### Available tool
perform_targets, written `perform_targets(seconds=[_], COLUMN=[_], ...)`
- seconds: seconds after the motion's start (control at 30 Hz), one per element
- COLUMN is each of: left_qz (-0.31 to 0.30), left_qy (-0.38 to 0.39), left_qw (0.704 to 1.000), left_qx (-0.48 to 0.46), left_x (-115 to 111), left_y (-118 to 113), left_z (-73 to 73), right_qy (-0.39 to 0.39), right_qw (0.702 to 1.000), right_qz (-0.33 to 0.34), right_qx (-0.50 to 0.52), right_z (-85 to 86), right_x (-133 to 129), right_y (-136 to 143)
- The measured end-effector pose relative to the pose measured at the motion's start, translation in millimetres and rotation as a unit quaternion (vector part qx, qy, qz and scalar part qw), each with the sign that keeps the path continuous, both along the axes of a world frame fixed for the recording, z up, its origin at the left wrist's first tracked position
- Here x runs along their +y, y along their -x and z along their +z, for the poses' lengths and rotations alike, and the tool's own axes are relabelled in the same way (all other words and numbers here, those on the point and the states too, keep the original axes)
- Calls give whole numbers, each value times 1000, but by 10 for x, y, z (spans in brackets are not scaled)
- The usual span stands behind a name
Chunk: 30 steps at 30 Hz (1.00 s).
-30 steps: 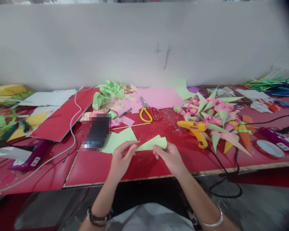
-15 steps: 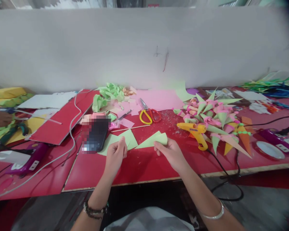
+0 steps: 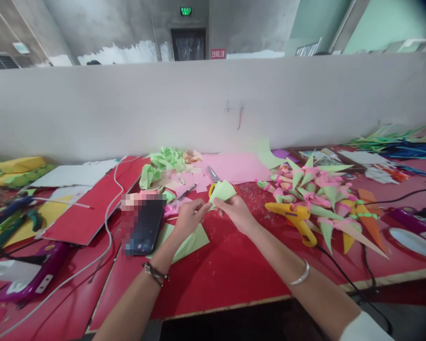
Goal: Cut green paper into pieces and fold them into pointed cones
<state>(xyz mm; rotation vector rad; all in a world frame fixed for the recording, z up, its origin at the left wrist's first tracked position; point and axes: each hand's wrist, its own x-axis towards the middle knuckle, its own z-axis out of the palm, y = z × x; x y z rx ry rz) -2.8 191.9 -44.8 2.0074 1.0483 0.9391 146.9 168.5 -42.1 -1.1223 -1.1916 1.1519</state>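
Observation:
A light green sheet of paper (image 3: 223, 191), partly rolled toward a cone, is raised above the middle of the table. My right hand (image 3: 237, 214) grips it with the thumb in front and the other fingers mostly behind. At its lower left tip, my left hand (image 3: 190, 216) pinches the paper between thumb and fingers. Flat green paper pieces (image 3: 194, 242) lie under and beside my left wrist. Behind the raised paper are scissors (image 3: 213, 175), their handles largely covered. A dark phone (image 3: 147, 227) rests left of my left hand.
A yellow glue gun (image 3: 294, 218) lies right of my hands, its cord running off the front edge. Behind it is a heap of pink and green paper cones (image 3: 315, 189). Crumpled green paper (image 3: 165, 163) and pink sheets (image 3: 234, 163) lie at the back. A white cable (image 3: 110, 213) crosses the left side.
My right hand has moved left and up with the green paper, and my left hand has come over to meet it and take its tip. The view has tilted upward.

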Motion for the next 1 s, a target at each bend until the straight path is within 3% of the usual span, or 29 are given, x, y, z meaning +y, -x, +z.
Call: perform_targets(seconds=[0.13,0.27,0.4,0.57,1.0], left_qz=[-20,-48,-21,38,78], left_qy=[4,26,39,48,25], left_qw=[1000,998,999,995,992], left_qx=[2,6,-27,-79,-94], left_x=[48,46,86,136,52], left_y=[25,97,137,160,124], left_z=[-109,-136,-157,-200,-238], right_qy=[6,11,14,25,21], right_qw=[1000,998,995,998,999], right_qz=[4,-43,-80,-40,24], right_qx=[11,41,61,41,-17], right_z=[-147,-235,-235,-205,-231], right_x=[128,166,144,34,-88], right_y=[51,-16,-88,-14,102])
